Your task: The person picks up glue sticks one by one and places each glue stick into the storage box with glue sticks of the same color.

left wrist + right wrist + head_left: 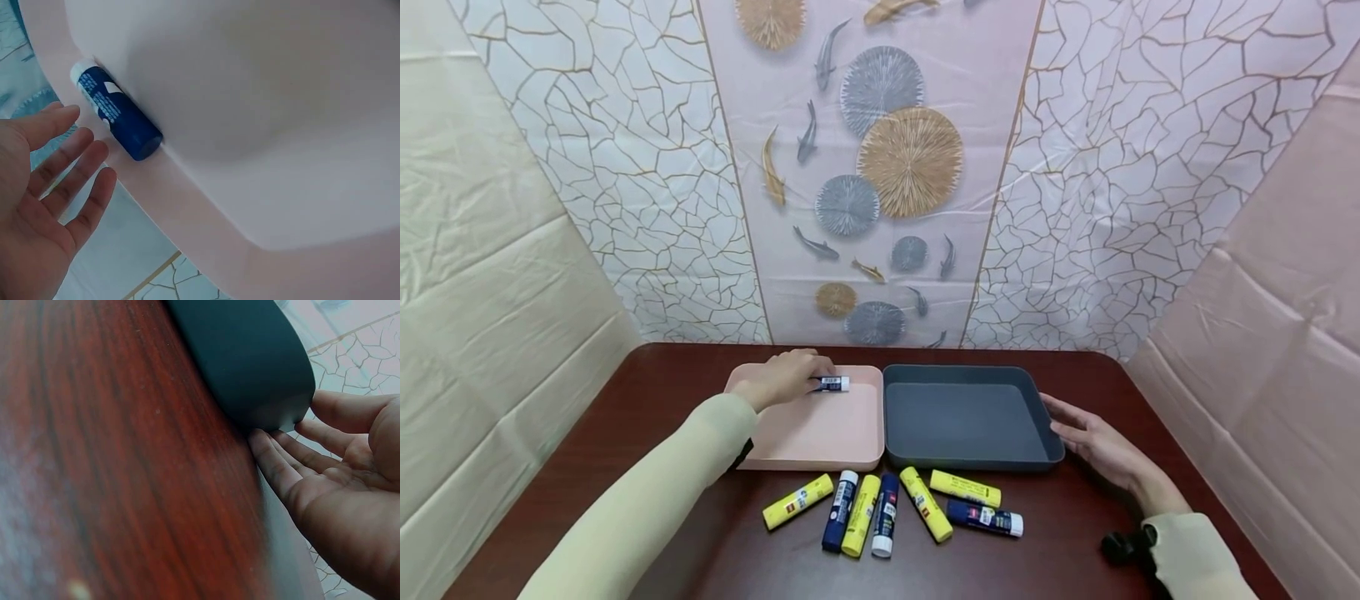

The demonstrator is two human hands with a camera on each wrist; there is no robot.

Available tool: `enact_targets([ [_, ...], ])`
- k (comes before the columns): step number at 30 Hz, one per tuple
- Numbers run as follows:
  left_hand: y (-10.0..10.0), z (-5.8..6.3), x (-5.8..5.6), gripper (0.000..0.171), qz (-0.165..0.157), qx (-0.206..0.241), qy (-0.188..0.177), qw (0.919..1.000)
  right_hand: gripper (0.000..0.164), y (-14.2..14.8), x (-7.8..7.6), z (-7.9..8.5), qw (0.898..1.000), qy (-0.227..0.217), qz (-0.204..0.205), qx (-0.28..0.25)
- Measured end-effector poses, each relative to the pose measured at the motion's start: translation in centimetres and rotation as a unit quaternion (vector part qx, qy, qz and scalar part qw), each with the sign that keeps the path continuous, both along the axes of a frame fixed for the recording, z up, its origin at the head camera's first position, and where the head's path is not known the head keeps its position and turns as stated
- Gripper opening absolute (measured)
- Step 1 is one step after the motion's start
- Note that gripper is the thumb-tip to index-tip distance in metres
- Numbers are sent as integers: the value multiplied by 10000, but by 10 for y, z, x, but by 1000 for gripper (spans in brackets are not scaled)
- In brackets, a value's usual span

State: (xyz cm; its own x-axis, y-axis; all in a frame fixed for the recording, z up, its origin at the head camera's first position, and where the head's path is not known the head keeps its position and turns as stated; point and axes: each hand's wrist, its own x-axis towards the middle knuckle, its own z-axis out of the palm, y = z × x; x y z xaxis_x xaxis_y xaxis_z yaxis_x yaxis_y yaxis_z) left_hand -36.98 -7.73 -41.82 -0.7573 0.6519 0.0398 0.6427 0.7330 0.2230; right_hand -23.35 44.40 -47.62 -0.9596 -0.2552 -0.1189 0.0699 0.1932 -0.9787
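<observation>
Head view: left hand is reaching over the pink tray, where a white-capped blue glue stick is lying on its side along the far wall. Left wrist view is showing that hand's fingers spreading, gripping nothing, just beside the stick; contact cannot be told. Right hand is touching the grey tray at its right side, fingers extending loosely. Four yellow sticks and three dark blue sticks are lying before the trays on the table.
</observation>
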Motion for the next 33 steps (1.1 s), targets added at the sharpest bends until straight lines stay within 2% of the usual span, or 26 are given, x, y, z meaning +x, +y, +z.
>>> enact_targets([
  [4,-2,3,5,27,181,447,-278,9984,67,0,-1,2,10000,-30,-64,35],
  [7,-2,6,9,26,288,907,-460,9944,68,0,-1,4,10000,3,-71,42],
  [10,-4,10,18,25,305,1324,-634,9887,69,0,0,4,10000,6,-44,42],
  [13,-9,15,32,25,353,1607,-839,9828,69,1,0,3,10000,32,44,31],
  [18,-20,19,53,30,458,1724,-1020,9787,68,0,0,1,9999,101,122,1],
  [21,-27,20,62,32,503,1760,-1010,9779,69,0,-1,0,9999,88,130,-48],
  [28,-35,18,77,27,243,1935,-718,9782,68,2,-1,-1,9998,74,146,-83],
  [33,-40,16,96,24,298,1928,-696,9783,68,1,-1,-2,9999,47,121,-85],
])
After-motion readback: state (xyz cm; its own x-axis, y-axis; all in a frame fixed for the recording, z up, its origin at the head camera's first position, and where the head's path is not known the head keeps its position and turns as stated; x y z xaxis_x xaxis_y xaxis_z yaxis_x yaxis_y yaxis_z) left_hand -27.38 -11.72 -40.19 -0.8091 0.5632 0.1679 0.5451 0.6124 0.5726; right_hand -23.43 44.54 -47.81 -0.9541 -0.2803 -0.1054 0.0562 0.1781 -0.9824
